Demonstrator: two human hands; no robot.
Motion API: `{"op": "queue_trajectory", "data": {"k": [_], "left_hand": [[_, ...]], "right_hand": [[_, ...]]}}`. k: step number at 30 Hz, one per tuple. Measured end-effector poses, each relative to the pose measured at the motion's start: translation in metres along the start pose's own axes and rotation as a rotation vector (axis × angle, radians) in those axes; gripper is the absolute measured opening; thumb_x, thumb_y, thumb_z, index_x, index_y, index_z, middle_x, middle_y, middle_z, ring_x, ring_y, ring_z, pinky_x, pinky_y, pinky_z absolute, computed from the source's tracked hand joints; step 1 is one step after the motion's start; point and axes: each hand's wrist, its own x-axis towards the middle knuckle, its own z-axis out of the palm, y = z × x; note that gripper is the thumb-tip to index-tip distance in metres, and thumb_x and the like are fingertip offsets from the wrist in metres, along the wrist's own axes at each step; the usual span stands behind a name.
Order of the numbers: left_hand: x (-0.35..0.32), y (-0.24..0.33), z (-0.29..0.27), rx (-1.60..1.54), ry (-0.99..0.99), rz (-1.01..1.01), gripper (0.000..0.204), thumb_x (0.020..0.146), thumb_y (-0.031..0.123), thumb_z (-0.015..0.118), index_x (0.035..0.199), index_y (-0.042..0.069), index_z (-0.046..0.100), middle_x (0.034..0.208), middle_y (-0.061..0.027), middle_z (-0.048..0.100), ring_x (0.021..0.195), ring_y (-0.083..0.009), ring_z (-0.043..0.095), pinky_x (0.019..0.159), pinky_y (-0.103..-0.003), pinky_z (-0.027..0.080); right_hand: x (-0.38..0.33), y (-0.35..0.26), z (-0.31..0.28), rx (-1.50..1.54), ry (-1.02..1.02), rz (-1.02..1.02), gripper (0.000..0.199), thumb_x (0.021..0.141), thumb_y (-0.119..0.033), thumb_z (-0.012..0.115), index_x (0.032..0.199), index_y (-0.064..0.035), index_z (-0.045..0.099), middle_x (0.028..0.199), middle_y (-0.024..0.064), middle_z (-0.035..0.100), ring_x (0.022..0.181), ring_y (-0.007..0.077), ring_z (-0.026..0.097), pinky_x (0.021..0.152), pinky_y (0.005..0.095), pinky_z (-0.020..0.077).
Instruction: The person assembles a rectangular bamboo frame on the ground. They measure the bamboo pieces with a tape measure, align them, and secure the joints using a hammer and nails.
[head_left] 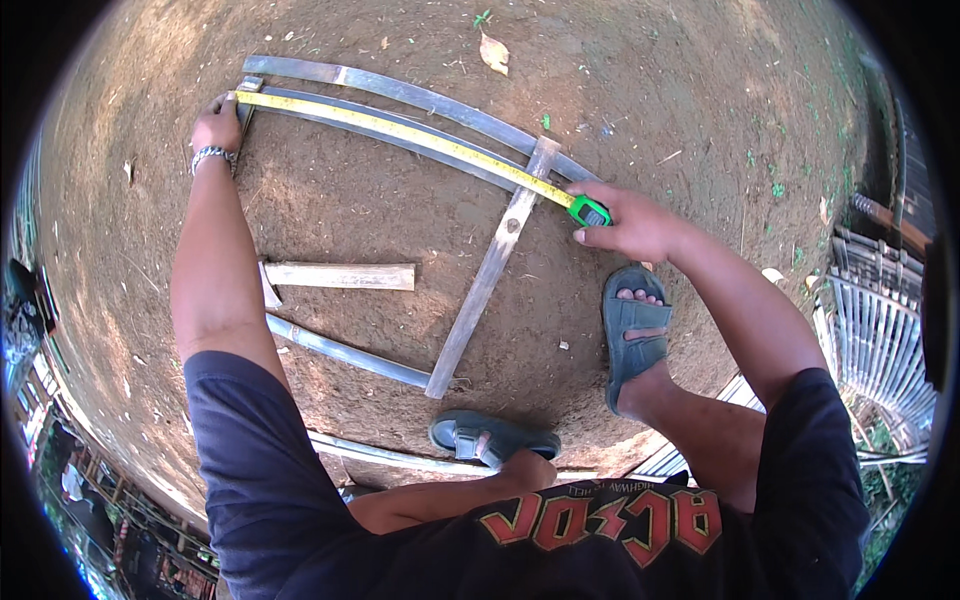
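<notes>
A yellow tape measure blade [400,131] is pulled out along a grey bamboo strip on the ground. At the far left, my left hand [217,128] is closed on the blade's end, by the corner where a short upright slat [249,100] meets the strip. My right hand [640,222] grips the green tape measure case [590,211], just past the right end of the strip. A wooden crosspiece [485,285] lies slantwise between the far strip and a nearer bamboo strip [345,349]; the blade passes over its top end.
Another grey bamboo strip [420,95] lies beyond the measured one. Inside the frame is a short split bamboo piece [345,276]. My sandalled feet [636,325] stand on the bare soil on the near side. A bamboo slat rack [885,330] stands at the right.
</notes>
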Motion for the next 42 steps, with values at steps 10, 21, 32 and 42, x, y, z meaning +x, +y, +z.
{"op": "queue_trajectory", "data": {"k": [10,21,32,42], "left_hand": [[-0.001,0.000,0.001,-0.029,0.012,0.032,0.048,0.098,0.051,0.057,0.132,0.018,0.070,0.129,-0.0176,0.070,0.121,-0.0345,0.066,0.104,-0.041,0.049],[-0.017,0.021,-0.024,-0.007,0.100,-0.045,0.041,0.095,0.048,0.065,0.122,0.019,0.077,0.119,-0.0144,0.075,0.111,-0.0291,0.072,0.098,-0.039,0.053],[-0.248,-0.054,-0.132,-1.167,0.087,-0.493,0.011,0.097,0.008,0.066,0.107,0.006,0.068,0.084,-0.0063,0.071,0.072,-0.0158,0.069,0.059,-0.029,0.053],[-0.792,-0.106,-0.172,-1.486,0.497,-1.784,0.024,0.098,0.013,0.059,0.121,0.013,0.065,0.106,-0.0055,0.068,0.086,-0.0235,0.068,0.070,-0.037,0.059]], "right_hand": [[0.002,0.012,0.010,-0.044,0.058,-0.028,0.069,0.088,-0.039,0.072,0.146,-0.0119,0.049,0.138,0.0225,0.059,0.128,0.0402,0.056,0.109,0.0444,0.0445],[-0.003,0.007,0.008,-0.077,0.093,-0.040,0.067,0.087,-0.038,0.072,0.145,-0.0115,0.050,0.136,0.0233,0.059,0.126,0.0413,0.058,0.107,0.0454,0.0458],[-0.105,-0.063,-0.037,-0.350,-0.113,-0.070,0.061,0.086,-0.029,0.073,0.141,-0.0140,0.053,0.126,0.0213,0.061,0.120,0.0422,0.059,0.102,0.0481,0.0493],[-0.221,-0.249,-0.055,-0.978,-0.695,-0.175,0.065,0.083,-0.032,0.073,0.145,-0.0247,0.054,0.131,0.0174,0.059,0.126,0.0371,0.058,0.103,0.0466,0.0496]]}}
